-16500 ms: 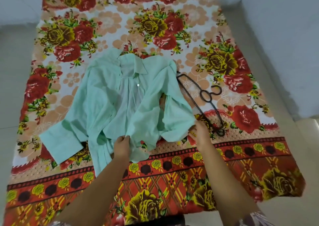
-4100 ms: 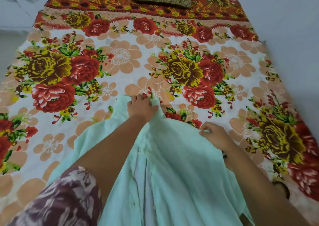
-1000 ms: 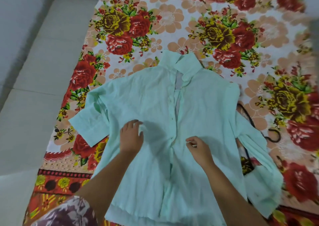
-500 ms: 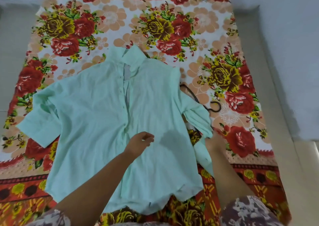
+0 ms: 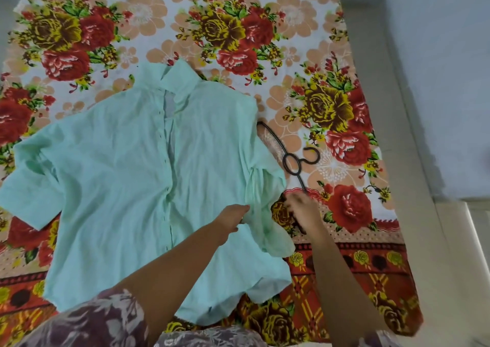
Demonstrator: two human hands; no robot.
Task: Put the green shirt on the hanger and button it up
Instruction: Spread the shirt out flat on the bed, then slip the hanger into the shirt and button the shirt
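Shirt (image 5: 127, 187) flat beside black hanger (image 5: 299, 162)

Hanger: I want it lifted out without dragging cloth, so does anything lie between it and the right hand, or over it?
Nothing visible lies between them: the right hand is at the lower arm of the hanger, though blur hides its grip. A sleeve of the green shirt lies over the hanger's inner side.

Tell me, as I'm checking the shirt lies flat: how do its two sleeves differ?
The left-side sleeve lies spread out flat, untouched. The right-side sleeve is bunched and folded down, lies next to the hanger, and the left hand pinches it. Both are the same pale green.
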